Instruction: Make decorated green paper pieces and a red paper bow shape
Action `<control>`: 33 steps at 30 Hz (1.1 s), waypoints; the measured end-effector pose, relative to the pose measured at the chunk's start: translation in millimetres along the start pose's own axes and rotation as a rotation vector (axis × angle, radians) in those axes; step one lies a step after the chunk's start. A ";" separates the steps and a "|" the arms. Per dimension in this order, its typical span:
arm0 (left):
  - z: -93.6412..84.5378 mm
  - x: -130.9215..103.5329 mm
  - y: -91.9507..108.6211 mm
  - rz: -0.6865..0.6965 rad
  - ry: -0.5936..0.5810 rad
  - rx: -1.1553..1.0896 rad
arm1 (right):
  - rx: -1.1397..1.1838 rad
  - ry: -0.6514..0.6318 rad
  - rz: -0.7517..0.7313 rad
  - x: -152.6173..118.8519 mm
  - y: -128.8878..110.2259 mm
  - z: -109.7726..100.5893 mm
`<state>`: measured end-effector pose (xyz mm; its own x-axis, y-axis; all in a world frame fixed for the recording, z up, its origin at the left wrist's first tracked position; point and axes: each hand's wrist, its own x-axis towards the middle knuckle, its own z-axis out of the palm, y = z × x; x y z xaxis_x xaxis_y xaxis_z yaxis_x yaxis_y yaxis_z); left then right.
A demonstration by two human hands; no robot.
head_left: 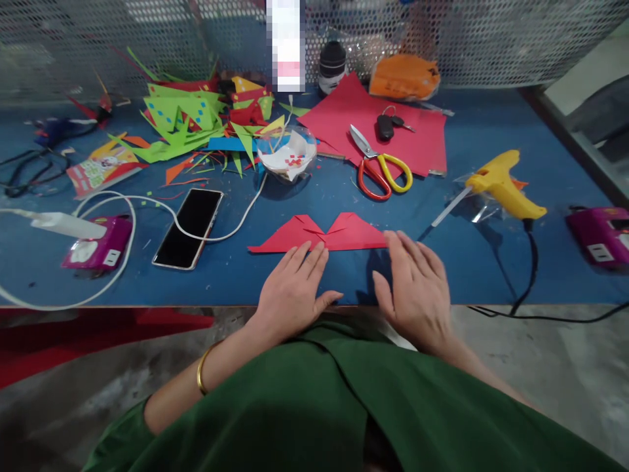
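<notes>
A folded piece of red paper (344, 237) lies flat on the blue table before me, its top edge rising in two peaks with a notch between them. My left hand (295, 285) rests with extended fingers on the paper's lower edge, left of its middle. At the paper's right end, the fingertips of my right hand (415, 282) touch it, fingers stretched out and thumb apart. Neither hand grips anything. Beyond the paper lie scissors (376, 164) with one red and one yellow handle, blades slightly apart.
A yellow glue gun (506, 187) lies at right, its black cord hanging over the table's edge. A phone (189, 229) and white cable are at left. Behind stand a clear bowl (287, 154) with red bits, green paper cutouts (187, 115) and red sheets (334, 111) with keys (388, 124).
</notes>
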<state>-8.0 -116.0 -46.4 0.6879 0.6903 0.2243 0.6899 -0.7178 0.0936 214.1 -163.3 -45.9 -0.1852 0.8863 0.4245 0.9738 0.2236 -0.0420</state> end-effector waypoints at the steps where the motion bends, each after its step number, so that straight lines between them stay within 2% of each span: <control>1: -0.4 0.8 0.1 0.001 -0.002 0.000 | 0.051 -0.006 -0.050 4.5 -5.7 2.2; 4: -2.1 4.6 -0.2 -0.008 -0.034 -0.016 | 0.192 -0.075 -0.169 18.5 -22.9 11.6; 7: -3.7 11.3 -2.1 -0.044 -0.063 -0.039 | 0.236 -0.143 -0.186 30.6 -32.7 19.2; 16: -5.9 31.5 -15.5 -0.044 -0.115 -0.066 | 0.180 -0.221 -0.172 56.0 -27.6 23.8; 27: -3.6 38.1 -21.8 -0.012 -0.130 -0.014 | 0.134 -0.141 -0.224 58.4 -25.2 26.5; 33: -3.6 38.2 -20.7 -0.019 -0.114 0.043 | 0.048 -0.113 -0.180 47.4 -4.5 22.0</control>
<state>3.1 -75.1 -36.3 0.6937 0.7116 0.1110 0.7107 -0.7014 0.0550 198.0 -113.4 -45.4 -0.3719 0.8696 0.3247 0.9167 0.3992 -0.0192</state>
